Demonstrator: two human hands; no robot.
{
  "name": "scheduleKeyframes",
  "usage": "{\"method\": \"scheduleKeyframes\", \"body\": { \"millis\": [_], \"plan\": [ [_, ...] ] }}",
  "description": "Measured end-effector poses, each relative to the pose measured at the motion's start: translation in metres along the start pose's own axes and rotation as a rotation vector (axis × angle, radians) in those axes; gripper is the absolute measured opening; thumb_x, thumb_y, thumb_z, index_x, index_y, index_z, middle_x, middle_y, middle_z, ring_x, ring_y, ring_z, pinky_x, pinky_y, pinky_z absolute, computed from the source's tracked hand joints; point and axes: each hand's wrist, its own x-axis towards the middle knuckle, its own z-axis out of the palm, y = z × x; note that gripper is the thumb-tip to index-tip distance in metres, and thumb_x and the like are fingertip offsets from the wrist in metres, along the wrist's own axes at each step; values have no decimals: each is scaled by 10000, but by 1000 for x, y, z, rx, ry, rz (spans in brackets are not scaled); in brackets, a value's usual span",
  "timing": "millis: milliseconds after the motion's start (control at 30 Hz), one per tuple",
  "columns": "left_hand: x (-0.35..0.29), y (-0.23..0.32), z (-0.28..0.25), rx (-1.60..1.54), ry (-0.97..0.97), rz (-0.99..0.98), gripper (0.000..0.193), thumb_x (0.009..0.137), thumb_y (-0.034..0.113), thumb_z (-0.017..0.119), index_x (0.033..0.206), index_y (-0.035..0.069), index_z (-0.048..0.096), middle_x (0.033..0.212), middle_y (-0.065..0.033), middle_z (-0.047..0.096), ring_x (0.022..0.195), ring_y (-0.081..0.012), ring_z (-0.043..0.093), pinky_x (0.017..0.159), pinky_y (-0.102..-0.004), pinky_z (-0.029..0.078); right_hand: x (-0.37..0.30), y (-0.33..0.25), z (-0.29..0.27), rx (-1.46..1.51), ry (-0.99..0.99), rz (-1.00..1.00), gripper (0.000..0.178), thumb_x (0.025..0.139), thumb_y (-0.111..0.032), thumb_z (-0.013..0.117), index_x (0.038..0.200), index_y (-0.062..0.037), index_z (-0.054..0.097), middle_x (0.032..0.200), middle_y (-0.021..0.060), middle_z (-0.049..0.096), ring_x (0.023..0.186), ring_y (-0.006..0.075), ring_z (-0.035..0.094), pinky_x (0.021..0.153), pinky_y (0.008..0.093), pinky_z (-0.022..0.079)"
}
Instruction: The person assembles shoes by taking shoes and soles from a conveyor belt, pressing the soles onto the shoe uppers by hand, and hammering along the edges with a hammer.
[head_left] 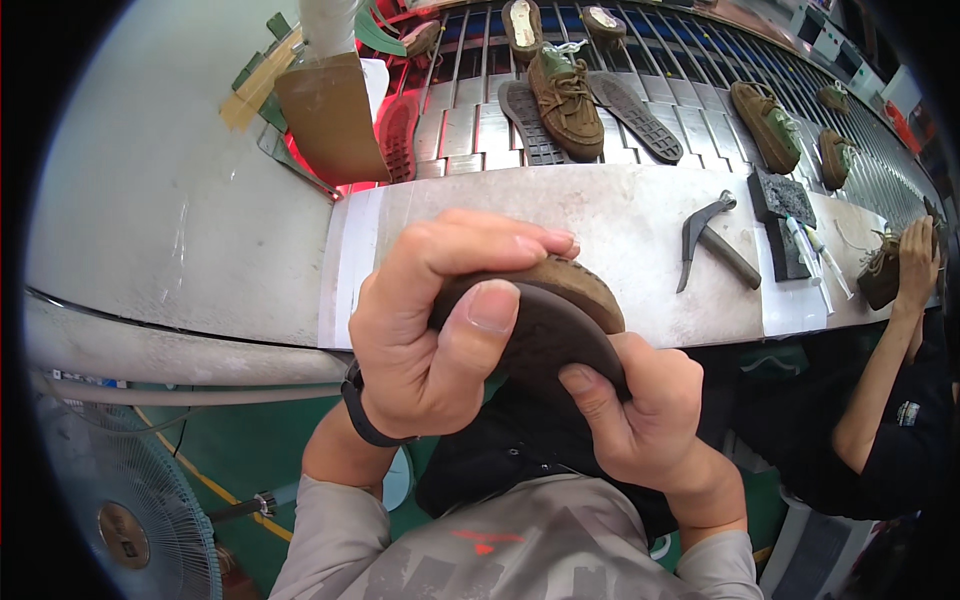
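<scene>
A brown shoe (585, 290) is held in front of me, over the near edge of the white bench, its dark sole (550, 335) tilted toward me. My left hand (430, 320) wraps round one end, thumb pressing on the sole and fingers across the far side. At the other end my right hand (645, 405) grips the sole's edge, thumb on its face and fingers behind. Most of the shoe's upper is hidden behind the sole and my fingers. Beyond my right hand, a hammer (718, 243) with a dark head lies on the bench.
Black blocks (782, 215) and syringes (815, 262) are on the bench at right. Behind it, a slatted metal conveyor carries a laced brown shoe (565, 100), loose soles (640, 118) and other shoes. A co-worker's hand (915, 265) holds a shoe at far right. A fan (135, 510) stands lower left.
</scene>
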Motion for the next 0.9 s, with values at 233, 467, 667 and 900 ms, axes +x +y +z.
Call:
{"method": "scheduleKeyframes", "body": {
  "millis": [233, 467, 667, 900],
  "plan": [
    [-2, -4, -8, 131, 12, 50, 477, 1099, 444, 596, 1177, -26, 576, 1119, -252, 692, 1037, -340, 749, 907, -427, 623, 6, 4, 11, -136, 88, -203, 190, 893, -60, 841, 994, -13, 687, 677, 100, 621, 538, 261, 638, 482, 369, 477],
    [-1, 13, -6, 105, 117, -97, 226, 1110, 187, 524, 1064, -27, 584, 1098, -244, 689, 1007, -335, 748, 912, -446, 611, 16, -8, 7, 69, -17, 38, 199, 906, -118, 846, 983, -26, 687, 695, 112, 651, 554, 281, 670, 484, 366, 492],
    [-1, 7, -19, 236, 63, -70, 408, 1090, 352, 620, 1137, -52, 658, 1110, -217, 715, 1019, -297, 730, 904, -401, 585, 20, -3, 16, -167, 108, -225, 238, 865, -128, 869, 979, -30, 684, 687, 77, 620, 531, 244, 631, 481, 367, 482],
    [-14, 8, -31, 311, 20, -11, 417, 1034, 343, 727, 1144, -55, 670, 1100, -215, 724, 1007, -304, 739, 899, -415, 599, 25, -6, 23, -226, 72, -319, 256, 841, -127, 875, 972, -36, 676, 671, 59, 589, 514, 231, 597, 478, 364, 467]
  ]
}}
